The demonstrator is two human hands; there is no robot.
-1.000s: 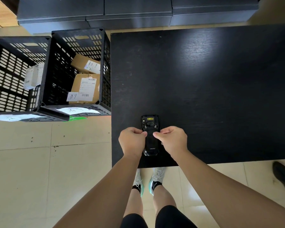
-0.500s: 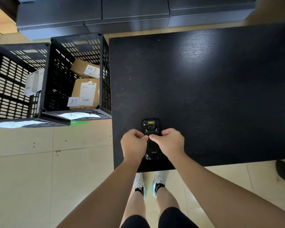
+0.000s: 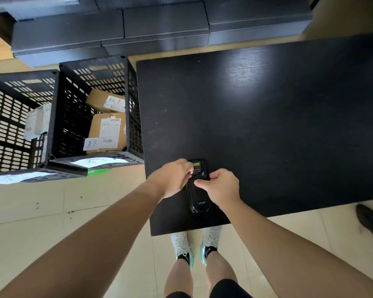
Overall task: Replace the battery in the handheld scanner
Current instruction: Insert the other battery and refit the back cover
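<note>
A black handheld scanner lies face down near the front left corner of the black table, its back with a yellow label turned up. My left hand rests on its upper left side with the fingertips at the latch area under the label. On the right side, my right hand pinches the scanner's back with thumb and forefinger. Whether the battery cover is lifted is hidden by the fingers.
Two black slotted crates stand on the floor left of the table, holding cardboard parcels. Dark cabinets run along the back. Another person's dark shoe is at the right edge.
My left hand has slid up and over the scanner's upper left toward the label. The right hand stays pinched on the back. The camera has shifted slightly.
</note>
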